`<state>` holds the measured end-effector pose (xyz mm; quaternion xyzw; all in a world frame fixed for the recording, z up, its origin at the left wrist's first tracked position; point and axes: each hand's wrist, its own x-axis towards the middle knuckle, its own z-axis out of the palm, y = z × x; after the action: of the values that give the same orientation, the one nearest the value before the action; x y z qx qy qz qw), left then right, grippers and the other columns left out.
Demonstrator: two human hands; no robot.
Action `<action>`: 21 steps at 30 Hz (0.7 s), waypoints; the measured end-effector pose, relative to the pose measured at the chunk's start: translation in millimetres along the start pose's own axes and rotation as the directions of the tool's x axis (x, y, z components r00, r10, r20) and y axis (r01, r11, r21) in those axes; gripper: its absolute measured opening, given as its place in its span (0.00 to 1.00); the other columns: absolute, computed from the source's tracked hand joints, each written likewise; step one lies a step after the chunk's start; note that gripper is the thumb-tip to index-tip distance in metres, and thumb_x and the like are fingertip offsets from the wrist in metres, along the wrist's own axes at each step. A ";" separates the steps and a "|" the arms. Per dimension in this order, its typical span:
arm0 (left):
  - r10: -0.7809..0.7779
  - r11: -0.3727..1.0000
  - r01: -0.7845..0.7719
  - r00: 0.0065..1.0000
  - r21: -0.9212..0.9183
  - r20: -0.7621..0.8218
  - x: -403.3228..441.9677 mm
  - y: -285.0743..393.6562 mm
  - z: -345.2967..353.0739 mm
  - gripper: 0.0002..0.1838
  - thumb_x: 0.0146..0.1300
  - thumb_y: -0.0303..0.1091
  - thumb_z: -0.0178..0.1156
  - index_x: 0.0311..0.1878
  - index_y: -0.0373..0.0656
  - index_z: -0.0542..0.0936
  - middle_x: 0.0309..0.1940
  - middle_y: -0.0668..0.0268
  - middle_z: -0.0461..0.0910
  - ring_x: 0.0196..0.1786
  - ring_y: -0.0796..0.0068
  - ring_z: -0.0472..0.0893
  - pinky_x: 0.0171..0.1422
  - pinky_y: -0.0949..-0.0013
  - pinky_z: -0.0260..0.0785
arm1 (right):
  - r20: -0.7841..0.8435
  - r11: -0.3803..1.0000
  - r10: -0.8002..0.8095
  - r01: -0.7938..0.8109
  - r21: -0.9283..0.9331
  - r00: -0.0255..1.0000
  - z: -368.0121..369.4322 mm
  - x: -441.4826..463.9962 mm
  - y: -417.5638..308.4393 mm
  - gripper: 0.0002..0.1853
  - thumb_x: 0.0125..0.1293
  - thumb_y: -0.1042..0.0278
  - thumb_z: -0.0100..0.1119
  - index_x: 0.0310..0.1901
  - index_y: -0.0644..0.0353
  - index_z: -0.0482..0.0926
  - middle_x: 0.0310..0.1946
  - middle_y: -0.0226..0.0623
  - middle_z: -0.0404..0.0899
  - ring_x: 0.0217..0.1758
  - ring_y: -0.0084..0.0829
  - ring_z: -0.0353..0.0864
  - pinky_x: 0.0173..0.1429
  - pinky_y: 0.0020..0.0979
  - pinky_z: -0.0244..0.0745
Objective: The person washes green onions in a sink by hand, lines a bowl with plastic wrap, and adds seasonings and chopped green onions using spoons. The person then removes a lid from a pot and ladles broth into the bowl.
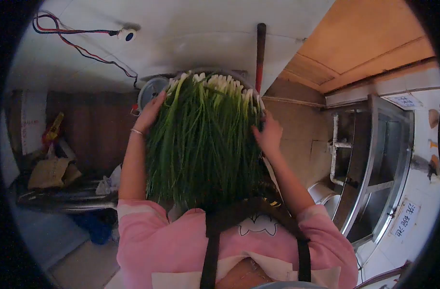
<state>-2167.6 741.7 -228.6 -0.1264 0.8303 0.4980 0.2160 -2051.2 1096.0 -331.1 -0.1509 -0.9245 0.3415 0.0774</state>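
Note:
A wide, thick layer of green onions [208, 135] spreads in front of my chest, white root ends at the far side and long green leaves hanging toward me. Behind the white ends shows part of a curved rim, perhaps of a container; the leaves hide the rest. At the left edge of the bunch, my left hand [155, 107] is closed around its side, close to a round grey metal lid-like thing [152, 91]. My right hand [269, 134] grips the opposite edge, thumb against the leaves. The fingertips of both hands are partly hidden.
A red-and-black handle [261, 53] leans on the wall behind. Wires [80, 32] run along the wall at upper left. To the right are a metal sink [388, 159] and white pipes [335, 149]. A brown bag [51, 172] lies at left.

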 end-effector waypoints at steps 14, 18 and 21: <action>0.192 0.923 -0.218 0.975 0.316 0.110 44.2 -34.5 -19.8 0.36 0.63 0.66 0.35 0.68 0.53 0.62 0.63 0.45 0.64 0.68 0.56 0.61 0.71 0.66 0.46 | 0.617 0.286 0.151 -0.631 0.721 0.773 -26.5 29.6 -36.6 0.16 0.62 0.65 0.52 0.46 0.68 0.71 0.36 0.40 0.76 0.36 0.34 0.82 0.35 0.30 0.79; 0.145 0.813 -0.249 0.962 0.526 0.233 69.3 -74.1 -43.9 0.36 0.64 0.64 0.36 0.68 0.50 0.61 0.63 0.44 0.63 0.69 0.56 0.59 0.71 0.66 0.45 | 0.711 0.338 0.011 -0.672 0.659 0.703 -38.4 18.3 -96.9 0.20 0.62 0.63 0.53 0.51 0.69 0.68 0.39 0.43 0.75 0.36 0.35 0.81 0.36 0.31 0.80; 0.295 0.838 -0.371 0.925 0.400 0.239 91.6 -98.9 -46.7 0.38 0.64 0.65 0.37 0.68 0.48 0.60 0.62 0.44 0.64 0.68 0.56 0.61 0.71 0.66 0.45 | 0.617 0.521 0.076 -0.559 0.645 0.783 -27.4 13.4 -104.4 0.24 0.61 0.59 0.56 0.53 0.69 0.68 0.41 0.44 0.76 0.37 0.35 0.80 0.38 0.31 0.78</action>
<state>-2216.5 654.3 -330.3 0.1146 0.9087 0.3372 0.2177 -2080.7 1041.8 -241.6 -0.1758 -0.6054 0.7549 -0.1808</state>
